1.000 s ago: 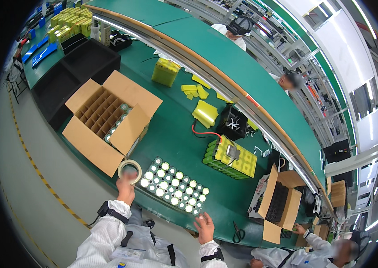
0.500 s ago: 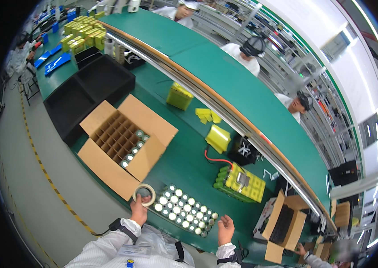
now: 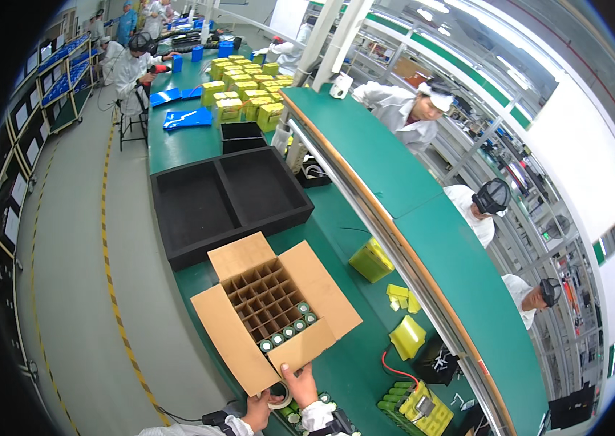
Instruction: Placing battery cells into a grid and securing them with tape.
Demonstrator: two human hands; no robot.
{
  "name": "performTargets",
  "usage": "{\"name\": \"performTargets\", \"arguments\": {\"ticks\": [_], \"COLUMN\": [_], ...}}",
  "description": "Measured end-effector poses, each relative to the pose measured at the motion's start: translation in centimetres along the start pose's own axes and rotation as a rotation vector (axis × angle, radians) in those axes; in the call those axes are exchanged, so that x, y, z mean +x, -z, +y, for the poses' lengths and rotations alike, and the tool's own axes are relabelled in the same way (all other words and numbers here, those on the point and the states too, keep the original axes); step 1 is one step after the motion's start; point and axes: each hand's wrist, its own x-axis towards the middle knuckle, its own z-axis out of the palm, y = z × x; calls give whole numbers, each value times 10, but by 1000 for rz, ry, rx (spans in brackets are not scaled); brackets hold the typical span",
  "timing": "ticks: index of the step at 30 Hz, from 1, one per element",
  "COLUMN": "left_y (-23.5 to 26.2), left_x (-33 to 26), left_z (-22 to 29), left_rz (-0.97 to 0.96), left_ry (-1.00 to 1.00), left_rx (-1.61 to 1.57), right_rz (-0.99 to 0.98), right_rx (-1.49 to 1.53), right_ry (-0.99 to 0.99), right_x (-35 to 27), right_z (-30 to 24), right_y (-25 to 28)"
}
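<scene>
My left hand point(image 3: 256, 414) is low in the view, its fingers closed on a roll of pale masking tape point(image 3: 280, 397). Just right of it, my right hand point(image 3: 303, 385) reaches to the near flap of an open cardboard box point(image 3: 221, 330), thumb and fingers apart at the flap's edge. A cardboard grid divides the box, and several green cylindrical battery cells point(image 3: 289, 332) stand in its near and right-hand slots. A block of cells point(image 3: 293, 418) lies beneath my hands, mostly hidden by them.
Behind the box sits a black two-compartment tray point(image 3: 191, 196). A yellow-green battery pack point(image 3: 423, 414) with a red wire is at right, near yellow sheets point(image 3: 407, 337) and a yellow block point(image 3: 371, 260). A raised green shelf point(image 3: 423, 211) runs along the bench; co-workers sit beyond it.
The view has swung left and up, so the box appears lower right. My right hand has come from the right end of the cell block to the box flap. The left hand keeps the tape.
</scene>
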Motion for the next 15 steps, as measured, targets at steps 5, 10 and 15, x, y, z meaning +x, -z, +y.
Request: {"name": "performTargets", "arguments": {"ticks": [5, 10, 15], "left_y": [10, -5, -4], "left_x": [4, -6, 13], "left_z": [-9, 13, -4], "left_rz": [6, 7, -55], "left_ry": [47, 27, -10], "left_rx": [24, 134, 109], "right_rz": [144, -5, 23], "right_rx": [-273, -205, 24], "right_ry": [-162, -25, 19], "right_x": [2, 76, 82], "right_z": [-24, -55, -60], "right_y": [-19, -46, -3]}}
